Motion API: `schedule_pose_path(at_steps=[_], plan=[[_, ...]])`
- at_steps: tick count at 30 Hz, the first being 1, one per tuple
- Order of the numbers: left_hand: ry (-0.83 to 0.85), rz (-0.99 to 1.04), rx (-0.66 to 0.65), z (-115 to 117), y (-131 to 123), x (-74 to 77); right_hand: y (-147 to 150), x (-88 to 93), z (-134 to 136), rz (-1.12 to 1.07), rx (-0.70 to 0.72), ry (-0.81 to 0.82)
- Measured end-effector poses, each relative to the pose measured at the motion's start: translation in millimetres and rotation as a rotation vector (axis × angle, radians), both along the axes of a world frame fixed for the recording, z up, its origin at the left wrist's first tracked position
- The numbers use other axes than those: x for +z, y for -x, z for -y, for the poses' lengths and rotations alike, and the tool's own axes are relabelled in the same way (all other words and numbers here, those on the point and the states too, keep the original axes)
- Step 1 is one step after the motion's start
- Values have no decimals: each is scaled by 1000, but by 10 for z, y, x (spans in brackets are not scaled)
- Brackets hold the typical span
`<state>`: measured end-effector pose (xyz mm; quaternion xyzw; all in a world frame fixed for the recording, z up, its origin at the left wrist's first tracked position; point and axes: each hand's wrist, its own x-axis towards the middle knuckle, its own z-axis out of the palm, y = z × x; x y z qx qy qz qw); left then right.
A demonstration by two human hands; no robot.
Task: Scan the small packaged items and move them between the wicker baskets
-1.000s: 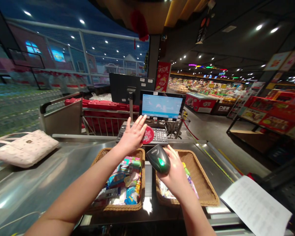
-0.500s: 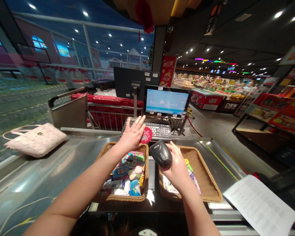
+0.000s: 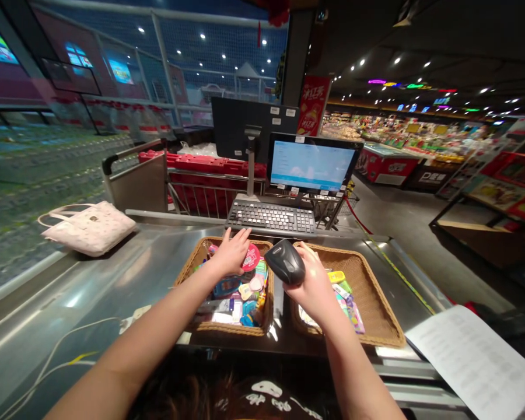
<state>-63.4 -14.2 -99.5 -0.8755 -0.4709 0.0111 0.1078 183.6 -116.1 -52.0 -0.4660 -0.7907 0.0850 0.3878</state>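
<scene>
My left hand (image 3: 233, 252) is over the back of the left wicker basket (image 3: 269, 318), fingers extended. A red round disc with pale print (image 3: 250, 258) sticks out at its thumb side, held there; the grip under the hand is hidden. Small colourful packaged items (image 3: 245, 294) fill this basket. My right hand (image 3: 310, 283) is closed around a black barcode scanner (image 3: 285, 262), its head tilted toward the left basket. Beneath the right wrist, the right wicker basket (image 3: 378, 291) contains several small packs (image 3: 343, 289), mostly toward its left side.
Behind the baskets are a black keyboard (image 3: 271, 217), a lit monitor (image 3: 310, 163) and a second monitor's back (image 3: 245, 128). On the metal counter (image 3: 157, 245) lie a pale handbag (image 3: 91, 227) at left and a printed sheet (image 3: 472, 356) at right. White cables (image 3: 56, 344) run along the near left.
My left hand has drawn back from above the keyboard to over the left basket, the red disc moving with it. My right hand keeps the scanner between the baskets. The view has shifted slightly.
</scene>
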Motion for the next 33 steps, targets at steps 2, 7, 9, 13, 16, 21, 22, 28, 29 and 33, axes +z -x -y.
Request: schedule_pose_path(at_steps=[2,7,9,13,16,21,22,28,29,33], plan=[[75,-12,22,14,36,-73,21,-12,-3,5,14,14],[155,-6,55,27,105,-247,83,-23,18,0,11,64],[173,0,78,35,119,-295,93,-34,19,-11,13,70],[168,36,104,85,62,-272,29,-48,3,-21,9,52],[124,100,34,136,-99,-169,-133,-36,-3,-34,-51,13],[94,184,-190,175,-610,-54,-598,-18,34,-26,-255,-34],[107,196,-242,173,-742,-59,-702,-23,49,-25,-297,-40],[240,178,-552,137,-1622,-263,-1188,-108,173,-43,-475,-61],[267,160,-597,130,-1763,-321,-1238,-125,196,-48,-495,-51],[424,30,-712,91,-2248,-599,-1384,-180,275,-68,-535,-2]])
